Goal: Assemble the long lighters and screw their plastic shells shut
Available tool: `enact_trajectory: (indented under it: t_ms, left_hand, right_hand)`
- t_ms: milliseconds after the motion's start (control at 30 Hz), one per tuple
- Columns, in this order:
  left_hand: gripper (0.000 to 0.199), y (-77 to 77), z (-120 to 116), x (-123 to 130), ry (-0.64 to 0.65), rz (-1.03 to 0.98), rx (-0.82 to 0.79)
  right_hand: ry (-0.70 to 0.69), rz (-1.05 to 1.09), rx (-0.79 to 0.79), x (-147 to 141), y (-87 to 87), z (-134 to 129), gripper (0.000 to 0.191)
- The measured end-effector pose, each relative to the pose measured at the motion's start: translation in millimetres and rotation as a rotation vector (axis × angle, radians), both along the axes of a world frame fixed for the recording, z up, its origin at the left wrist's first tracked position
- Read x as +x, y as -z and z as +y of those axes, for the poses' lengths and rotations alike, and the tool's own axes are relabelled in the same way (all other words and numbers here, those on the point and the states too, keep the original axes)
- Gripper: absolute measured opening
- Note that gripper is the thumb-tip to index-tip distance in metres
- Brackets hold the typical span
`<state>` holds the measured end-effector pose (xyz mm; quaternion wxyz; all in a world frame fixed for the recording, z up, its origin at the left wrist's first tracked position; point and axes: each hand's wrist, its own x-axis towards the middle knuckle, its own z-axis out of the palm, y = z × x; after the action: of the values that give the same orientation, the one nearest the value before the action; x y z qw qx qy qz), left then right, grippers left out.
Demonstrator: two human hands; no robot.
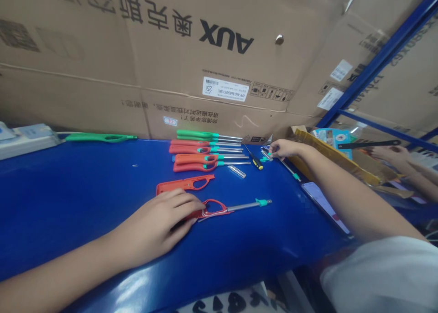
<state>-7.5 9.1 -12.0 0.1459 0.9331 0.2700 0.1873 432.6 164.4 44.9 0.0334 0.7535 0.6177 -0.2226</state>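
My left hand (162,219) grips the rear of an open red lighter body (219,207), its fingers hiding most of the handle. A metal tube with a green collar (263,202) runs from this body to the right. Just above the hand lies a separate red handle shell (185,184). My right hand (284,148) is at the far side of the table, fingertips drawn together over small green and clear parts (265,155); what they pinch, if anything, is too small to tell. Beside it rests a loose metal tube with a green collar (290,170).
Several long-nosed lighters (195,160) lie stacked beyond the left hand, near a screwdriver (256,160) and a clear piece (237,171). A green lighter body (101,138), power strip (27,139), phone (325,206) and cardboard wall (164,89) surround them. Another person's hand (390,155) is at right.
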Motion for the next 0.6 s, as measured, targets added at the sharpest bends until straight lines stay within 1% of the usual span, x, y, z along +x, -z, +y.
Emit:
enact_trajectory:
  t_ms: [100, 167, 233, 300, 400, 467, 500, 533, 567, 600]
  left_hand:
    - [0.029, -1.0, 0, 0, 0.001, 0.006, -0.006]
    - [0.029, -1.2, 0, 0, 0.001, 0.011, -0.009]
    - [0.029, -0.7, 0, 0, 0.0, 0.008, -0.014]
    - [0.029, 0.6, 0, 0, -0.018, -0.01, -0.022]
    - [0.034, 3.5, -2, 1, -0.098, -0.093, -0.05]
    - [0.041, 5.2, -3, 2, -0.179, -0.195, -0.093]
    - [0.046, 5.5, -3, 3, -0.211, -0.251, -0.119]
    - [0.051, 5.4, -3, 3, -0.231, -0.305, -0.147]
    - [0.052, 4.8, -4, 4, -0.236, -0.345, -0.174]
    - [0.048, 3.9, -4, 4, -0.226, -0.367, -0.199]
  right_hand:
    - [-0.004, 0.031, 0.145, -3, -2.6, -1, 0.034]
    - [-0.022, 0.094, 0.274, -12, -6.3, -3, 0.032]
    - [-0.042, 0.195, 0.387, -30, -10.1, -9, 0.024]
    - [-0.077, 0.332, 0.448, -59, -11.6, -22, 0.019]
    - [-0.179, 0.558, 0.43, -113, -6.1, -60, 0.022]
    - [-0.265, 0.698, 0.356, -149, 3.4, -92, 0.027]
    - [-0.339, 0.868, 0.288, -164, 9.4, -107, 0.03]
    - [-0.401, 0.987, 0.236, -177, 15.9, -122, 0.031]
    - [-0.446, 1.041, 0.243, -188, 22.5, -134, 0.03]
    - [-0.484, 1.064, 0.291, -197, 28.8, -144, 0.026]
